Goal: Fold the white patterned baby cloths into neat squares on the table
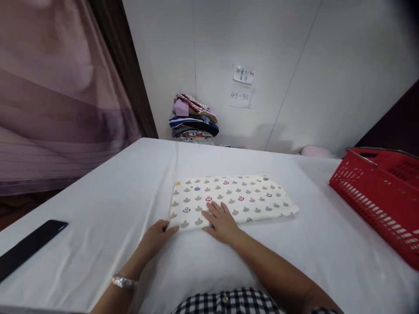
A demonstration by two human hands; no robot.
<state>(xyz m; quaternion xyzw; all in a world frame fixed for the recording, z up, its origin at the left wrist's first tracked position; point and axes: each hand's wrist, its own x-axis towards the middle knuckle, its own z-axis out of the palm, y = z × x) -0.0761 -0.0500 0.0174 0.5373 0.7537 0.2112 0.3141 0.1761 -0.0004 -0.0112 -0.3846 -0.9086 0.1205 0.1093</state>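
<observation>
A folded white cloth [258, 198] printed with grey, red, blue and yellow mushroom-like shapes lies flat in front of me as a long rectangle. My left hand [156, 235] is at its near left corner, with the thumb on top of the fabric and the other fingers curled at the edge, partly hidden. Spread out on the near part of the cloth, left of its middle, is my right hand [223, 224], palm down with the fingers apart.
A white-covered table [98, 192] bears the cloth. At the right stands a red plastic basket [373, 192] with a metal handle. A black flat object [32, 244] lies at the left. Beyond the far edge rises a stack of folded fabrics [194, 120] against the wall.
</observation>
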